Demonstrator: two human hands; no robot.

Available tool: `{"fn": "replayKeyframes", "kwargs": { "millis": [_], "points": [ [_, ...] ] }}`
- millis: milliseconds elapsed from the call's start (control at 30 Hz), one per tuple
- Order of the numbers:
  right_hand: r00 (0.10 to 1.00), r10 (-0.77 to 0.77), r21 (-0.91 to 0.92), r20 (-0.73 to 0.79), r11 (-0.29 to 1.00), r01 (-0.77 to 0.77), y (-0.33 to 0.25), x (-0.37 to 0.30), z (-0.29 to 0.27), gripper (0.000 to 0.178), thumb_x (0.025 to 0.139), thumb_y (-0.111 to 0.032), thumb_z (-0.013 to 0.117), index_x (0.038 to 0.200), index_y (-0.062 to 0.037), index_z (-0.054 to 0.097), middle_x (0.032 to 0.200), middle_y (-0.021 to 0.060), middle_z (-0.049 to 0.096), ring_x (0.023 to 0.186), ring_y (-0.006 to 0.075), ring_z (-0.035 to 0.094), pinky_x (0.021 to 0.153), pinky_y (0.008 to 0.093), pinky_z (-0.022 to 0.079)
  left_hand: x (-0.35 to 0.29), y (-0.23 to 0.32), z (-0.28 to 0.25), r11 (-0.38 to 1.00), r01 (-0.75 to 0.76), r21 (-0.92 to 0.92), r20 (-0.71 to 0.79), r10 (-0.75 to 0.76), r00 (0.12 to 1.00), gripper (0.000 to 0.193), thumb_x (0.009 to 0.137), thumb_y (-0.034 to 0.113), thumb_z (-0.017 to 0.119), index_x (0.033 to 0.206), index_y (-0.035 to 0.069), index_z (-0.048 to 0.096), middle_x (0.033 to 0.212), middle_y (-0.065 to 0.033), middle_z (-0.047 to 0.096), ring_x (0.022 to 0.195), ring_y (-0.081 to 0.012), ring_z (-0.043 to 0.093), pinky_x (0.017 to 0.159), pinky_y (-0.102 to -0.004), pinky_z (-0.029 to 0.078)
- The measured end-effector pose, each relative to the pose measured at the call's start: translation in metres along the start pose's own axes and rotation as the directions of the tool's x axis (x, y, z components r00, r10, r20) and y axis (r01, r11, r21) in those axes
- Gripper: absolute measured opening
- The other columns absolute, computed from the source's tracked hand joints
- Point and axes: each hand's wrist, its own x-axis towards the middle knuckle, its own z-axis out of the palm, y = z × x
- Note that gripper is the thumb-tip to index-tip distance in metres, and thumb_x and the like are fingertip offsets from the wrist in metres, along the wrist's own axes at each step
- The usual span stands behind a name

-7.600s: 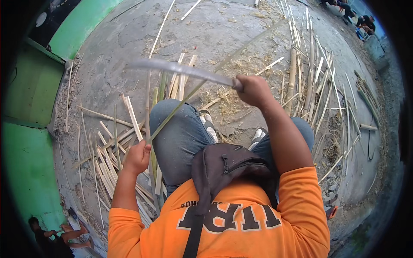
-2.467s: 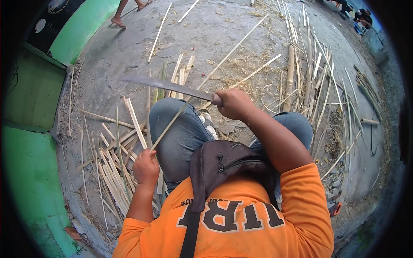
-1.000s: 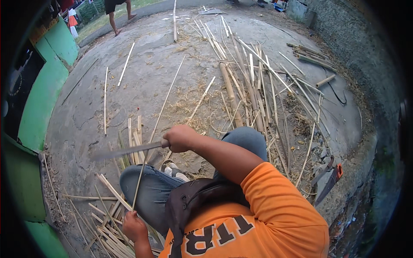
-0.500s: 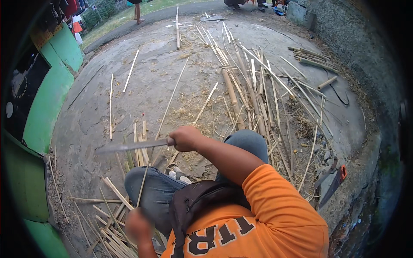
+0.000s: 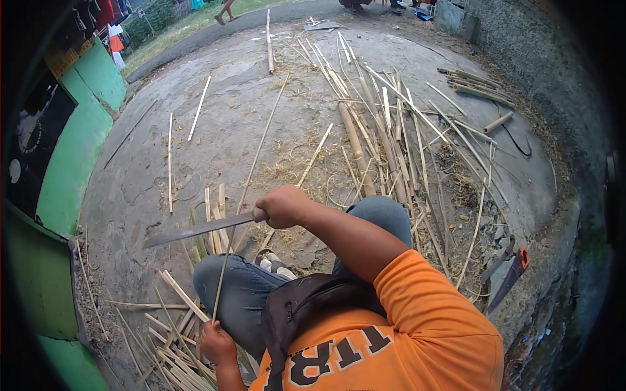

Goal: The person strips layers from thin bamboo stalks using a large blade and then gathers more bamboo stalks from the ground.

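Note:
My right hand is closed round the handle of a machete, whose long blade reaches leftward above my bent left knee. A long thin bamboo strip runs from my left hand, past the blade, to the ground far ahead. The fingers of my left hand are closed on its near end. Blade and strip cross in view; whether they touch I cannot tell. Around and below my left hand lies a loose heap of split bamboo strips.
Bamboo poles and strips sprawl over the concrete ahead, right of centre. Cut bamboo lengths lie by the right wall. A handsaw is at my right. A green wall stands left. People's legs show at the far edge.
My left hand and the machete blade were blurred and now look sharp. The strip's far end has moved slightly farther away. In the background, a person's legs have moved right.

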Motion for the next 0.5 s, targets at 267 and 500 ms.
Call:
{"fn": "replayKeyframes", "kwargs": {
  "millis": [267, 500],
  "points": [
    [0.979, 0.175, 0.098, -0.102, 0.981, -0.165, 0.015, 0.0, 0.016, 0.022, 0.092, -0.033, 0.065, 0.1, -0.0165, 0.077, 0.098, 0.0157, 0.076, 0.095, 0.0388, 0.073, 0.081, 0.0501, 0.058, 0.003, 0.005, -0.017, 0.999, 0.0, 0.049, 0.055, -0.002, 0.998, 0.023, 0.104, 0.024, 0.056, 0.095, 0.004, 0.061, 0.085, -0.0209, 0.067, 0.079, -0.0472, 0.064, 0.069, -0.0575, 0.046],
    [0.994, 0.077, 0.199, -0.083, 0.978, -0.059, 0.007, -0.008, 0.013, 0.031, 0.09, -0.037, 0.071, 0.102, -0.0089, 0.071, 0.097, 0.0205, 0.073, 0.096, 0.0426, 0.07, 0.082, 0.0516, 0.056, 0.002, 0.009, -0.015, 0.999, 0.04, -0.029, 0.084, -0.037, 0.996, 0.034, 0.109, 0.033, 0.049, 0.099, 0.003, 0.06, 0.085, -0.0227, 0.064, 0.081, -0.0486, 0.062, 0.071, -0.0582, 0.046]
  ]
}}
